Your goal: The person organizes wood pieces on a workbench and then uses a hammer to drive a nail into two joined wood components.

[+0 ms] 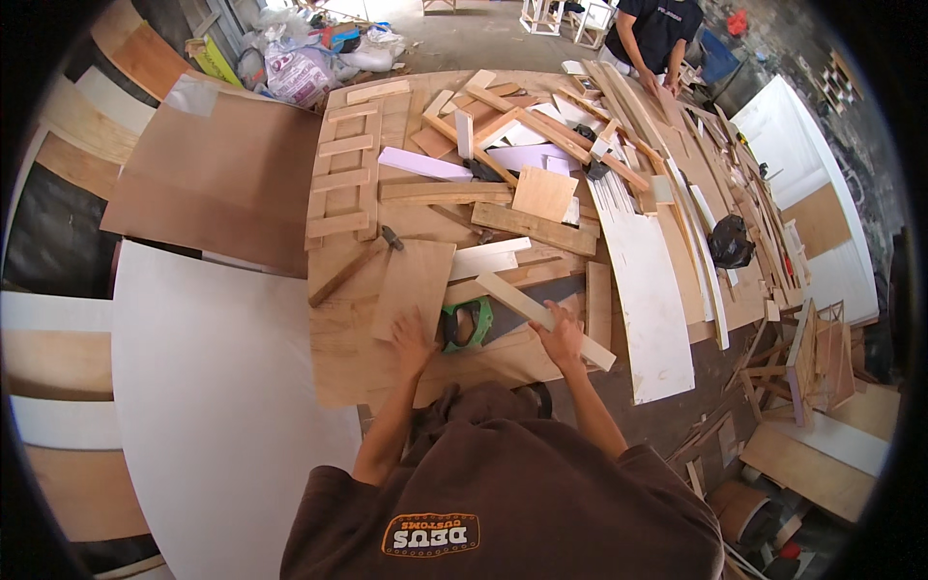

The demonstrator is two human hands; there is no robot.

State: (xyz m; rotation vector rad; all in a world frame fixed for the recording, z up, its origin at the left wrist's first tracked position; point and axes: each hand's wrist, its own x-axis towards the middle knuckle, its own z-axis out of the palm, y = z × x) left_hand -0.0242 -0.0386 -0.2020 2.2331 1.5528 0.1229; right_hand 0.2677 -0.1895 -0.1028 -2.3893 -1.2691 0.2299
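Observation:
My left hand (414, 340) rests with fingers spread on the lower edge of a thin plywood board (416, 285). To the right, my right hand (561, 340) grips a pale wooden strip (517, 298) that slants across the bench. Between both hands sits the green handle of a handsaw (470, 327), its dark blade partly covered by the strip. A hammer (350, 273) with a wooden handle lies left of the board, its head at the board's top corner.
Mixed wood offcuts (522, 126) pile up on the plywood worktop (338, 358). A slatted wooden frame (345, 179) lies at its left. A long white board (643, 309) overhangs the front edge at right. Another person (657, 39) works at the far right. White sheets (213, 358) stand at left.

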